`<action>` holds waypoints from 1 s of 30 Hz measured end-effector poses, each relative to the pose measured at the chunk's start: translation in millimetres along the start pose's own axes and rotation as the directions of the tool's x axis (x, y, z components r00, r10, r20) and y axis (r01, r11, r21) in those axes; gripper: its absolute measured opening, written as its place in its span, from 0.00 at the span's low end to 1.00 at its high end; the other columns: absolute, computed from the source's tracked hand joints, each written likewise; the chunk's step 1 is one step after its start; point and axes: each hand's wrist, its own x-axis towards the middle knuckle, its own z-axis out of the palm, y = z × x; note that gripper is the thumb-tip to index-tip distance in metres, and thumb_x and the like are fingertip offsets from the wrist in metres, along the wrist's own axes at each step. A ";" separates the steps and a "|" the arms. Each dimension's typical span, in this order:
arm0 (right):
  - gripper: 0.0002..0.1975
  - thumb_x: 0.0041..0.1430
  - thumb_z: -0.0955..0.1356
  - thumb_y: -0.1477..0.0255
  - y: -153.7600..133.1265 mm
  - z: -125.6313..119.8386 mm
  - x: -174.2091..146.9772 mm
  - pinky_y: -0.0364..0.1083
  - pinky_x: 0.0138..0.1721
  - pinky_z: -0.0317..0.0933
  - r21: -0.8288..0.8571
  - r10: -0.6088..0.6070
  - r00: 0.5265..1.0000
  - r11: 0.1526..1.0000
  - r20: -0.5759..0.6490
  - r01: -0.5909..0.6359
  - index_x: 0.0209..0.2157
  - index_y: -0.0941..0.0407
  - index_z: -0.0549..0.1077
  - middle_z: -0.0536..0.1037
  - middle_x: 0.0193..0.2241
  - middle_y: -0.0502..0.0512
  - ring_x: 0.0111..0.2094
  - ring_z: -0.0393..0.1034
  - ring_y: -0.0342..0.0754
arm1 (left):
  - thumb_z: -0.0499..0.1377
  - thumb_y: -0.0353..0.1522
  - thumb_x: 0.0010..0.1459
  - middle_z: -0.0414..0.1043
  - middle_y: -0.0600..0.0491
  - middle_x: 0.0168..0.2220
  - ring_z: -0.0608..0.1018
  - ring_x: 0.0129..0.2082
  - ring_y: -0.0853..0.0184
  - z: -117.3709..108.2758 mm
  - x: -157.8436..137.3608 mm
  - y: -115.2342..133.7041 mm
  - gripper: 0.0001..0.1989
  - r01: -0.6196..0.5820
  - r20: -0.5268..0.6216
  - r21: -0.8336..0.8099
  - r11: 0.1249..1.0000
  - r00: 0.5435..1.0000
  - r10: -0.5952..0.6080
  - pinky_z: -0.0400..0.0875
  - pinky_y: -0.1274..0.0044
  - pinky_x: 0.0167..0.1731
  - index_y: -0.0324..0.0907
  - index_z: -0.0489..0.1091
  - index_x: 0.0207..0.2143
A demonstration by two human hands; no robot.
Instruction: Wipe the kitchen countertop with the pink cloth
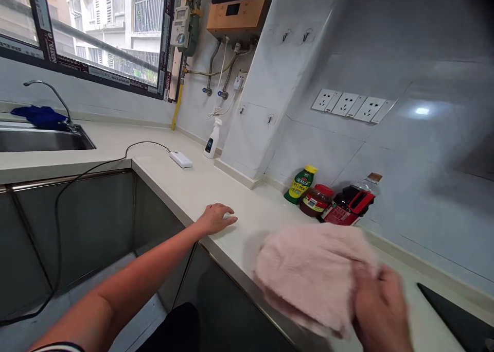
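Observation:
My right hand [380, 305], blurred by motion, grips a folded pale pink cloth [309, 275] by its right edge. The cloth hangs over the white countertop [250, 203], hiding part of it and its front edge. Farther along the counter, my left hand [216, 219] rests near the front edge with its fingers curled. A small whitish bit shows between its thumb and forefinger, too little to name. Beyond the cloth, against the wall, stand a green bottle with a yellow cap [301, 185], a red-lidded jar [317, 200] and a large dark sauce bottle [352, 200].
A white spray bottle [212, 138] and a white box-like device [180, 159] with a black cable [57, 228] are farther back. The sink [46, 138], with a blue cloth [40, 116] by its tap, lies left. A black panel [455, 316] is set at the right.

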 end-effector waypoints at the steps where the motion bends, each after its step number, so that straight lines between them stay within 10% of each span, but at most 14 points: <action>1: 0.31 0.62 0.58 0.44 -4.4 13.0 4.1 0.59 0.46 0.72 0.027 0.008 0.998 1.000 0.061 -0.009 0.54 0.53 0.64 0.74 0.48 0.64 0.47 0.74 0.62 | 0.53 0.47 0.68 0.76 0.47 0.57 0.74 0.60 0.56 0.3 0.3 -0.8 0.22 0.003 -0.005 -0.001 1.000 1.000 -0.003 0.63 0.64 0.62 0.46 0.75 0.54; 6: 0.32 0.61 0.54 0.47 -9.1 51.5 3.6 0.70 0.60 0.59 -0.255 -0.091 0.949 0.952 0.302 0.172 0.57 0.51 0.67 0.63 0.64 0.68 0.64 0.61 0.70 | 0.52 0.48 0.68 0.77 0.47 0.56 0.74 0.60 0.55 2.3 0.8 -3.2 0.23 0.000 -0.014 -0.020 1.000 1.000 0.000 0.63 0.64 0.62 0.46 0.75 0.54; 12: 0.35 0.70 0.53 0.48 -85.2 98.7 -32.6 0.78 0.62 0.47 -0.362 -0.050 0.726 0.842 0.685 0.400 0.70 0.51 0.60 0.47 0.72 0.69 0.70 0.42 0.81 | 0.47 0.48 0.70 0.78 0.48 0.55 0.74 0.60 0.57 5.1 4.0 -5.1 0.24 -0.002 -0.026 -0.022 1.000 1.000 0.001 0.63 0.65 0.62 0.47 0.75 0.54; 19: 0.34 0.62 0.70 0.49 -135.2 132.5 -57.9 0.71 0.67 0.40 -0.110 -0.276 0.552 0.818 0.787 0.565 0.66 0.43 0.63 0.42 0.74 0.66 0.72 0.35 0.75 | 0.42 0.46 0.72 0.79 0.50 0.54 0.75 0.58 0.59 2.1 10.7 -7.6 0.25 -0.017 -0.014 0.010 1.000 1.000 0.017 0.65 0.69 0.58 0.48 0.76 0.50; 25: 0.28 0.65 0.68 0.55 -80.3 78.1 -35.3 0.59 0.69 0.44 -0.035 -0.348 0.558 0.826 0.753 0.563 0.64 0.46 0.68 0.51 0.73 0.61 0.72 0.46 0.61 | 0.42 0.48 0.70 0.77 0.50 0.56 0.74 0.60 0.57 1.8 13.1 -9.3 0.27 -0.033 0.003 0.045 0.998 0.999 0.033 0.64 0.67 0.59 0.47 0.77 0.48; 30: 0.31 0.70 0.56 0.52 25.1 18.2 10.1 0.54 0.69 0.46 -0.349 -0.133 0.779 0.839 0.613 0.418 0.66 0.50 0.66 0.54 0.72 0.59 0.72 0.46 0.53 | 0.42 0.49 0.69 0.76 0.50 0.58 0.72 0.62 0.58 2.8 14.2 -12.0 0.27 -0.064 0.026 0.048 0.997 0.998 0.062 0.62 0.67 0.60 0.48 0.76 0.50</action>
